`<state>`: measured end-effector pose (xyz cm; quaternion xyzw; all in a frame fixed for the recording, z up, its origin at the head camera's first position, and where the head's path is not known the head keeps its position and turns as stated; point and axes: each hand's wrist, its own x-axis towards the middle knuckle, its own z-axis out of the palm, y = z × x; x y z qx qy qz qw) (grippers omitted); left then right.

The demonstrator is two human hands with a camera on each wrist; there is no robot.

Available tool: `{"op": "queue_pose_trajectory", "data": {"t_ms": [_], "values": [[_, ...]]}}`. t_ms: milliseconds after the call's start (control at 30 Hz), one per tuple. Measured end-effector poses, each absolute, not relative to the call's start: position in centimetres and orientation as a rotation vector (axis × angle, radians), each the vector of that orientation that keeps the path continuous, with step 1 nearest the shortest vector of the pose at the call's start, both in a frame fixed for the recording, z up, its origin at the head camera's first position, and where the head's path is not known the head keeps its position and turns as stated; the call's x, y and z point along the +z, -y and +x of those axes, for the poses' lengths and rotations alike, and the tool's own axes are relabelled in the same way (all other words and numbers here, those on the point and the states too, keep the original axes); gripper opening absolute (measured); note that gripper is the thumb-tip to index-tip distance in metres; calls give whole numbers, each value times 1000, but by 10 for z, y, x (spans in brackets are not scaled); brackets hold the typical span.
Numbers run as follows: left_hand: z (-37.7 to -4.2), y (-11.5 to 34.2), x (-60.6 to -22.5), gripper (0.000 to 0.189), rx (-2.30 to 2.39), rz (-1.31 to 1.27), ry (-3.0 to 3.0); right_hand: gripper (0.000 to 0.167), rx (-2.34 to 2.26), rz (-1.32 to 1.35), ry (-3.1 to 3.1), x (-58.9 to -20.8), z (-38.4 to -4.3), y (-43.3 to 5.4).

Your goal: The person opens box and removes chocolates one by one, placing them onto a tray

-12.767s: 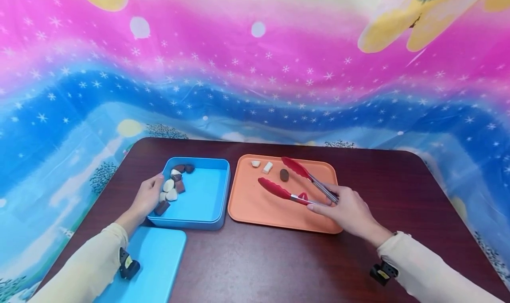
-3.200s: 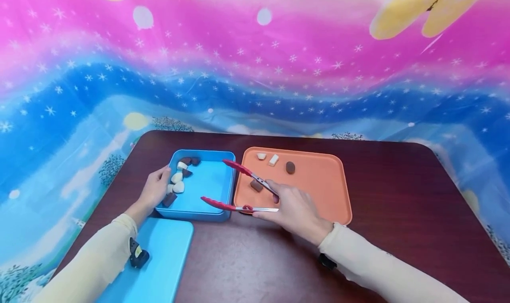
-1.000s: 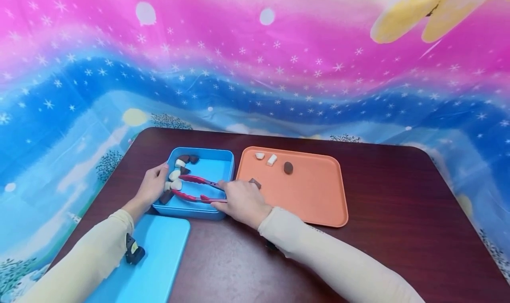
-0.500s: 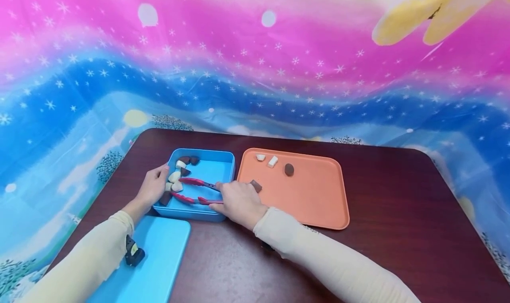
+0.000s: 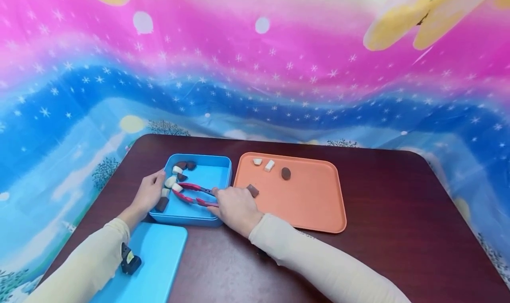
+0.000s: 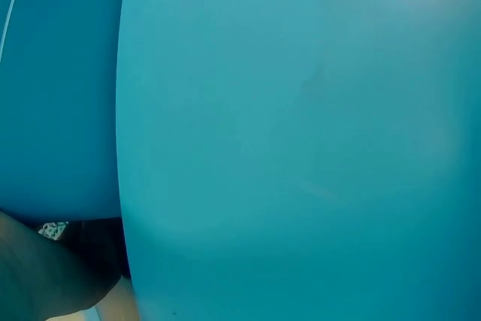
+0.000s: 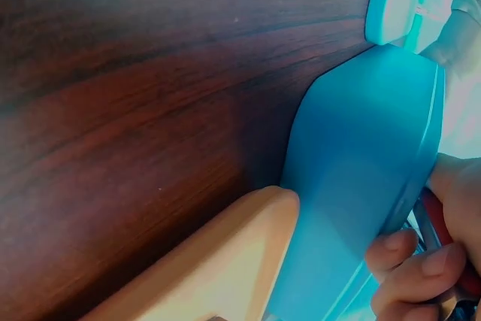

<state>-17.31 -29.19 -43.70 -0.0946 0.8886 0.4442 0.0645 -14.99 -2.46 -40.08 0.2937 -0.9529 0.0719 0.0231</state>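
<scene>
Red-tipped tongs (image 5: 191,186) reach into the blue box (image 5: 205,176), worked by the right hand (image 5: 237,207), whose fingers curl round the handles. The left hand (image 5: 148,193) touches the box's left side; how its fingers close on the rim I cannot tell. Between the tong tips, inside the box, is a white piece (image 5: 177,188); whether it is pinched is too small to tell. A low, level approach and a light, even squeeze would probably handle it best, with the left hand bracing the box against sliding. Crowding looks the likeliest trouble: a pale lump (image 5: 171,181) and a dark block (image 5: 162,203) lie near along the left wall, where wide tips could nudge them. Just beside the box, the orange tray (image 5: 307,201) bears two white bits (image 5: 269,165), a round brown piece (image 5: 286,173) and a brown block (image 5: 253,190) partly hidden by the right hand. The lid (image 5: 163,250) lies below the left forearm.
</scene>
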Motion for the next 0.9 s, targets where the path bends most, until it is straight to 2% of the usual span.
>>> {"op": "queue_pose_trajectory", "data": {"t_ms": [533, 900], "values": [[-167, 293, -439, 67, 1338, -310, -2649, 54, 531, 814, 3017, -399, -145, 0], [-170, 289, -437, 67, 1361, -289, -2637, 50, 679, 747, 2956, -392, -139, -29]]}}
